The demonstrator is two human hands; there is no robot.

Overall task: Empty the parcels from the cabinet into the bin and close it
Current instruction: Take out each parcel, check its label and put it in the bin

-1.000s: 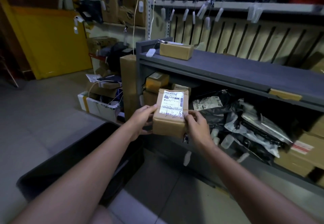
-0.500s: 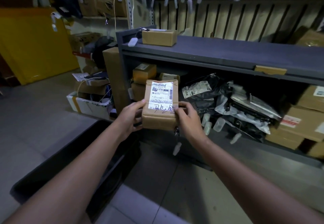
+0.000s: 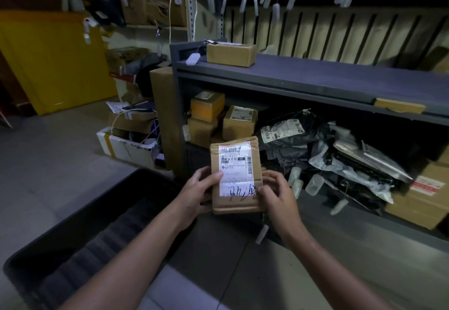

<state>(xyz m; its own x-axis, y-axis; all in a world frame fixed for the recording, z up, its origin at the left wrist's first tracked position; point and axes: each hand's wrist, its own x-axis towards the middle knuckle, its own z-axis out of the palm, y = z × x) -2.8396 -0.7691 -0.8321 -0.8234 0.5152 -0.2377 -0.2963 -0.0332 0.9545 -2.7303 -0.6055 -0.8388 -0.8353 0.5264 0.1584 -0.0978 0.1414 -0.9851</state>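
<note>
I hold a small brown cardboard parcel (image 3: 237,159) with a white shipping label upright in front of the cabinet. My left hand (image 3: 198,190) grips its left edge, thumb on the label. My right hand (image 3: 279,194) grips its right edge. A white tag (image 3: 261,234) dangles below the parcel on a string. The grey cabinet (image 3: 315,83) stands open, its lower shelf crowded with brown boxes (image 3: 239,121) and black and grey plastic mailers (image 3: 340,154). The black bin (image 3: 73,232) lies on the floor at lower left, below and left of the parcel.
A brown box (image 3: 230,53) sits on the cabinet top. A tall carton (image 3: 162,115) leans against the cabinet's left side. A white foam box (image 3: 126,147) with clutter stands on the floor further left. A yellow panel (image 3: 53,59) stands at the far left.
The parcel and both hands have come down and toward me, away from the shelf. My left thumb now lies on the label. The view has shifted slightly.
</note>
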